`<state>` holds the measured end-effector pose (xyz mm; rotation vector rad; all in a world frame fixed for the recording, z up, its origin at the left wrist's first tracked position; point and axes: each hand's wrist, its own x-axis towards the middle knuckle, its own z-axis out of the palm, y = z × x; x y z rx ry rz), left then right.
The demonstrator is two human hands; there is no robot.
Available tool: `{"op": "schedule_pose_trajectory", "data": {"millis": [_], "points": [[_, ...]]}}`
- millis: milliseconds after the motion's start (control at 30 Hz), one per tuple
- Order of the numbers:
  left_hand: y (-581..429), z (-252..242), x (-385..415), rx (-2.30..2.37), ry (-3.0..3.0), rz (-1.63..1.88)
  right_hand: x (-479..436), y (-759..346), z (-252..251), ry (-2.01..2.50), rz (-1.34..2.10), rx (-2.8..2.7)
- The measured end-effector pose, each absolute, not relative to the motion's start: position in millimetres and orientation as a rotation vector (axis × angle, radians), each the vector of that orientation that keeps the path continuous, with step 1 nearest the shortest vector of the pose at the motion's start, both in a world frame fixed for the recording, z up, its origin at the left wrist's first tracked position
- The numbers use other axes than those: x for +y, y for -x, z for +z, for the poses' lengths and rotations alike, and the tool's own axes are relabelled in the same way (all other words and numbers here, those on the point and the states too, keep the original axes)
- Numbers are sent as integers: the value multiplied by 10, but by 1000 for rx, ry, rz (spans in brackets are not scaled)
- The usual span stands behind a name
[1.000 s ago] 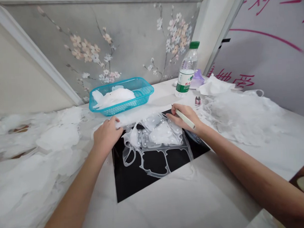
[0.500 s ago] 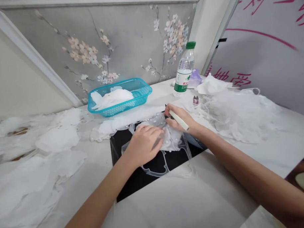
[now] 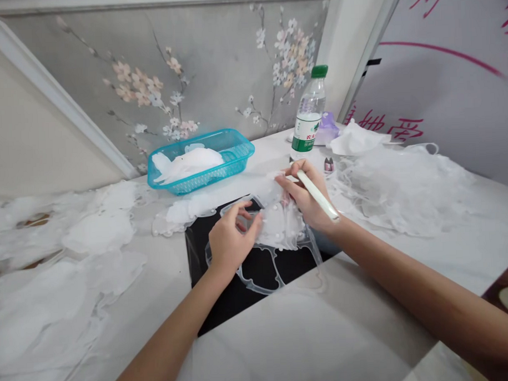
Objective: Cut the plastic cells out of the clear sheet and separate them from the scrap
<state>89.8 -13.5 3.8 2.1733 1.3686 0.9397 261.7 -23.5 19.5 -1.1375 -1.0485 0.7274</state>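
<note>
In the head view my right hand is closed around a pale, pen-like handle; its working tip is hidden. Thumb and fingertips of that hand also meet the upper edge of a thin, translucent white piece with small round bumps. My left hand is open beside it, fingers curved and apart, close to its left edge. Beneath both hands lies a black sheet, carrying a clear plastic frame with curved cut-out openings. Part of this frame is covered by the white piece.
Behind my hands stand a blue basket holding white pieces and a green-capped water bottle. Small pink-and-black clippers lie right of it. Translucent scraps are heaped at right; more white sheets spread at left.
My left hand has lifted off the white piece and drawn slightly left, its fingers spreading. My right hand has shifted a little right and up with the pen-like tool, and the piece's upper part is raised.
</note>
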Motion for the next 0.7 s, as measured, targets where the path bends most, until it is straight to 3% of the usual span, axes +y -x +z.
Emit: {"op": "schedule_pose_trajectory", "data": {"millis": [133,300,500,700], "points": [[-888,-14,-38,1358,-1983,803,-261,-2524,222,1051,972,-974],[-876,-37,20,903,-1520,823,-252,-2513,174,1125,1051,-966],[-837,13,76,768,-1107,909,-212,-2581,40,1259,744,-1157],[-824,9,90,759,-1092,910,-305,-2542,96,1423,40,-1510]]}}
